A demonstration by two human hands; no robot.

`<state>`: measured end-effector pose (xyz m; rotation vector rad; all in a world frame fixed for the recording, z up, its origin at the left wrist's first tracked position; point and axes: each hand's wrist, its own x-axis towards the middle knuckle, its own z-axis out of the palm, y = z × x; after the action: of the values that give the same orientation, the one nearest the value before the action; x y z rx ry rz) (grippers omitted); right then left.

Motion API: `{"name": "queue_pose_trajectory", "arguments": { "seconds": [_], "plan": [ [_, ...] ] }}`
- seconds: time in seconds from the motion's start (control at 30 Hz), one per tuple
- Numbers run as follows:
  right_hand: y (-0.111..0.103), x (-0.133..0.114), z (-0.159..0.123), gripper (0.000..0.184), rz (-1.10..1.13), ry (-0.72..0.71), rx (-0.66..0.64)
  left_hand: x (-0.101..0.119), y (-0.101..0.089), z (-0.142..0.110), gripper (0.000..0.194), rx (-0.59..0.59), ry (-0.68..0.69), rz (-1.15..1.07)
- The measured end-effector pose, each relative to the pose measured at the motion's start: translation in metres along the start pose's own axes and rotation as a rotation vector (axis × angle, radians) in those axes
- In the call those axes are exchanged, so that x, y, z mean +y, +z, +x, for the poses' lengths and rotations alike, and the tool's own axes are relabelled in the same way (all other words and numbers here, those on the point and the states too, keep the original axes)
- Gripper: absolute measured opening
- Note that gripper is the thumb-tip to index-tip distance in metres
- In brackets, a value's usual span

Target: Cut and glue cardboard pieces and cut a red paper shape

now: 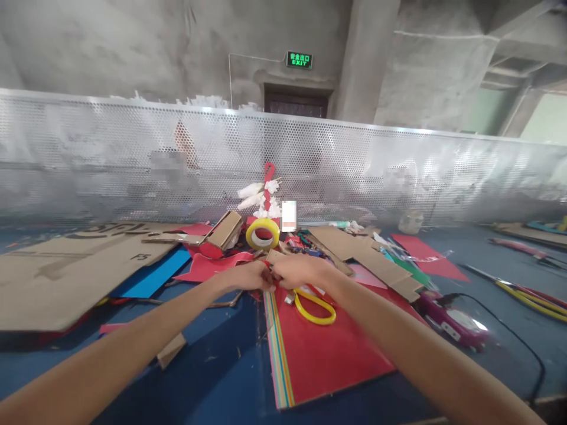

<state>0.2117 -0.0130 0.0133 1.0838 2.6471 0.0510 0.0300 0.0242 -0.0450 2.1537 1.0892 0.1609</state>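
My left hand (pixel 250 275) and my right hand (pixel 297 270) meet at the middle of the table, fingers curled together fingertip to fingertip. A small bit of red shows between them, but what they pinch is mostly hidden. Just below my right hand lie yellow-handled scissors (pixel 315 321) on a red paper sheet (pixel 341 354). Striped coloured edges (pixel 279 354) run along the left side of that sheet. Behind my hands a roll of tape with a yellow rim (pixel 263 222) stands on its side, with crumpled red paper (pixel 217 268) to its left.
Large cardboard (pixel 88 271) covers the left side. More cardboard pieces (pixel 367 257) lie at right, beside a purple device (pixel 456 321) with a black cable. Long yellow-and-red-handled scissors (pixel 518 289) lie far right. A red hook with white flowers (pixel 268 192) stands before the perforated metal panel (pixel 199 159).
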Motion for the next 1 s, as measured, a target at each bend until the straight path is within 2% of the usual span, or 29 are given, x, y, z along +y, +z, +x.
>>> {"name": "queue_pose_trajectory", "arguments": {
  "seconds": [0.17,0.33,0.47,0.6,0.73,0.93,1.0],
  "plan": [
    [0.002,0.014,0.006,0.021,0.005,-0.084,0.045,-0.002,-0.008,0.008,0.023,-0.037,0.094,0.003],
    [0.002,0.022,0.007,0.030,0.078,-0.127,0.043,-0.006,-0.002,0.004,0.024,0.025,0.094,-0.088],
    [0.007,0.027,0.007,0.043,0.120,-0.160,0.105,-0.003,0.002,-0.001,0.021,0.070,0.036,-0.078],
    [0.013,0.030,0.007,0.045,0.118,-0.140,0.133,0.001,0.001,-0.006,0.011,0.115,-0.025,-0.023],
    [0.013,0.029,0.007,0.042,0.111,-0.132,0.147,0.004,-0.005,-0.010,0.007,0.068,-0.068,-0.014],
    [0.003,0.026,0.007,0.037,0.170,-0.027,-0.003,0.000,-0.019,-0.011,0.007,-0.061,-0.101,-0.107],
    [0.001,0.026,0.007,0.035,0.188,-0.021,-0.025,-0.002,-0.022,-0.014,0.008,-0.070,-0.105,-0.084]
  ]
}}
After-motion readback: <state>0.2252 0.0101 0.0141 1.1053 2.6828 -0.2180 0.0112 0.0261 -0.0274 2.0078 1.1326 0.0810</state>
